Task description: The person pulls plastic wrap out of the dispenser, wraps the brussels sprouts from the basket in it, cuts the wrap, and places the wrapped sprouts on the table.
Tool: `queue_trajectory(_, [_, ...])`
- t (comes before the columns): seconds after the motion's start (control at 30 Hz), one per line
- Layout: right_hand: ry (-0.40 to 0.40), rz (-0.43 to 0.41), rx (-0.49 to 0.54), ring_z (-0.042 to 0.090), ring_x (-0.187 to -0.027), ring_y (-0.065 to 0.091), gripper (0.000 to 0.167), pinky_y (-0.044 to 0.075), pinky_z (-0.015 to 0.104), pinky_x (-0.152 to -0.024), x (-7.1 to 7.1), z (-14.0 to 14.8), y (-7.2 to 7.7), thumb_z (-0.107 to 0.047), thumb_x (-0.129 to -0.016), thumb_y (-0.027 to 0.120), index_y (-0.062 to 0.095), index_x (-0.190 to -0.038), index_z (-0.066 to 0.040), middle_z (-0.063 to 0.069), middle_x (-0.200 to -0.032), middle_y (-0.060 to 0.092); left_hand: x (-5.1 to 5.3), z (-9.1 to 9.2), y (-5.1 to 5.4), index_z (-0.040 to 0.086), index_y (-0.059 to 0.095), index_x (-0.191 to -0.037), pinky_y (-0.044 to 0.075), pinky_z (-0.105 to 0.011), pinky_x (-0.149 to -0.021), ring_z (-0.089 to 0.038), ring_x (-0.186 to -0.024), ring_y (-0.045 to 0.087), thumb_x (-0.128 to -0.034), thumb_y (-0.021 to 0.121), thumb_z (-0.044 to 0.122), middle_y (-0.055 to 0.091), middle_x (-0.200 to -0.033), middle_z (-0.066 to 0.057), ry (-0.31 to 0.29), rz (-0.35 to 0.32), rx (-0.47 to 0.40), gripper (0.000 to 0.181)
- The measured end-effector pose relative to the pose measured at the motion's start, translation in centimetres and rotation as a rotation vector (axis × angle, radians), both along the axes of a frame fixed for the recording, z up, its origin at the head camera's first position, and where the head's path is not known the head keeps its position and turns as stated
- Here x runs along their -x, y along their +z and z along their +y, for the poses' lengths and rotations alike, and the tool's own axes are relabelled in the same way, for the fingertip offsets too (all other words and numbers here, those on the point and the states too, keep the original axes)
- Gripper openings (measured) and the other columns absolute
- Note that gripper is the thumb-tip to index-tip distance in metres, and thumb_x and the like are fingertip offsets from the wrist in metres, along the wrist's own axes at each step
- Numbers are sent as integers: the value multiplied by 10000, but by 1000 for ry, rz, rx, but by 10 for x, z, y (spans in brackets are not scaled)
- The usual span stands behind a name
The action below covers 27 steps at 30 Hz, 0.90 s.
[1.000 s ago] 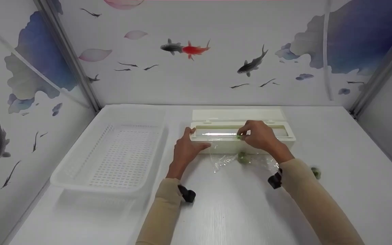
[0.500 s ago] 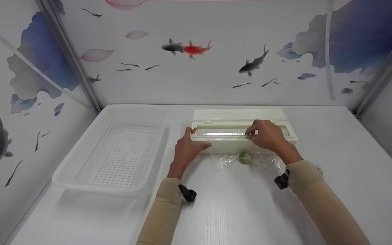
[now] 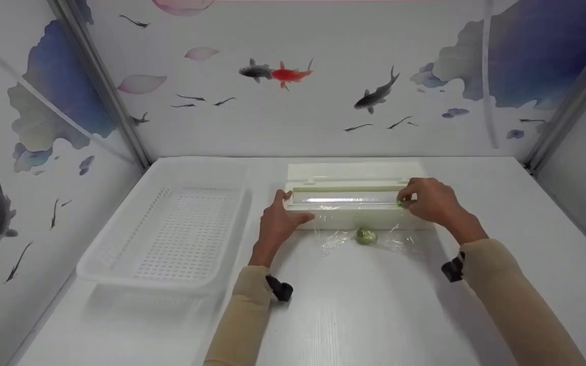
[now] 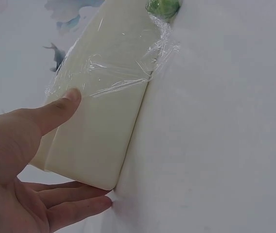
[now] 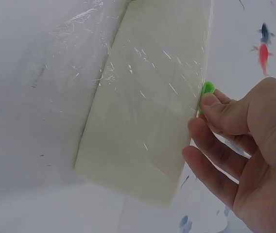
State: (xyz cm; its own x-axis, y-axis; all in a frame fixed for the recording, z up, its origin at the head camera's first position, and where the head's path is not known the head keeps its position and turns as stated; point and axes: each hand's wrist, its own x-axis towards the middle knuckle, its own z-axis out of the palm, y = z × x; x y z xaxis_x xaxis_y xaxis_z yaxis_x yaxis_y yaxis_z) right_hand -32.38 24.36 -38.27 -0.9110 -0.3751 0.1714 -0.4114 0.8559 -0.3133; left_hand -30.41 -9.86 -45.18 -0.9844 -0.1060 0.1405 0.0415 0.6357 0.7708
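A cream cling film dispenser [image 3: 346,220] lies on the table, its lid [image 3: 354,170] tipped back and the shiny film roll [image 3: 349,196] showing inside. My left hand [image 3: 281,221] grips the dispenser's left end, thumb on the front and fingers around the end wall. Near the right end, my right hand [image 3: 434,204] pinches the small green slide cutter [image 5: 207,89] between thumb and fingers. Clear cling film [image 4: 121,68] drapes down the front onto the table. At its lower edge sits a small round green vegetable [image 3: 367,236], film bunched around it; its exact kind is unclear.
A white perforated plastic basket [image 3: 222,264] stands left of the dispenser on the white table [image 3: 318,325]. Printed panels with fish enclose the back and both sides. Each wrist carries a small black camera.
My right hand has slid the green cutter rightward along the dispenser, from about the middle to near its right end. My left hand keeps its place. A second green item is now behind my right arm.
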Motion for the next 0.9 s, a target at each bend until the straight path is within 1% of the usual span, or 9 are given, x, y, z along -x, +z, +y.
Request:
queue_trajectory(0.07, [6,7,-24,338,-853,660,210,422,326,-549,-1,5,2,3,-882,635,803,-949,-104,101,-981,704,1,1,0,145,459,-1356,572,-464,-892,-320,-1091,678,-750,864,470,602,-1427,-113,-5,2,-1,798])
queue_trajectory(0.17, [-17,28,-61,335,-832,650,239,420,335,-539,-2,16,5,29,-856,609,801,-930,-93,105,-962,704,3,2,0,148,458,-1351,565,-469,-914,-330,-1135,667,-747,868,461,592,-1441,-100,-1,0,1,795])
queue_trajectory(0.3, [-58,22,-60,323,-805,652,241,401,307,-519,-4,32,4,36,-869,600,800,-946,-76,115,-958,705,3,1,0,149,459,-1342,565,-473,-906,-330,-1122,669,-744,874,447,581,-1456,-89,6,-5,-4,787])
queue_trajectory(0.43, [-53,-2,-53,312,-806,652,246,389,287,-522,-4,40,2,30,-885,593,797,-971,-77,116,-973,701,2,1,-1,160,457,-1350,563,-465,-907,-321,-1120,663,-744,872,457,558,-1482,-74,4,-21,-16,792])
queue_trajectory(0.5, [-47,0,-62,311,-813,650,247,414,311,-536,-4,39,2,35,-878,594,797,-968,-74,115,-966,700,2,1,-2,163,454,-1359,558,-465,-922,-327,-1150,653,-747,869,460,560,-1479,-82,4,-24,-18,797])
queue_trajectory(0.7, [-54,10,-86,308,-827,641,234,513,443,-627,-4,43,0,67,-854,618,790,-977,-36,134,-959,695,1,2,-3,159,454,-1357,557,-474,-918,-336,-1152,652,-747,869,459,564,-1475,-81,6,-28,-14,797])
queue_trajectory(0.83, [-63,26,-99,302,-794,621,276,505,428,-608,-5,51,0,110,-822,610,780,-999,-15,156,-955,683,2,1,-1,154,453,-1347,557,-466,-919,-328,-1161,651,-745,873,452,570,-1470,-78,11,-27,-6,792])
queue_trajectory(0.9, [-64,40,-99,304,-783,620,299,509,434,-599,-5,53,0,126,-810,605,782,-1001,-21,156,-951,681,4,0,0,159,447,-1362,562,-458,-909,-323,-1144,656,-744,872,461,591,-1442,-102,15,-33,-1,808])
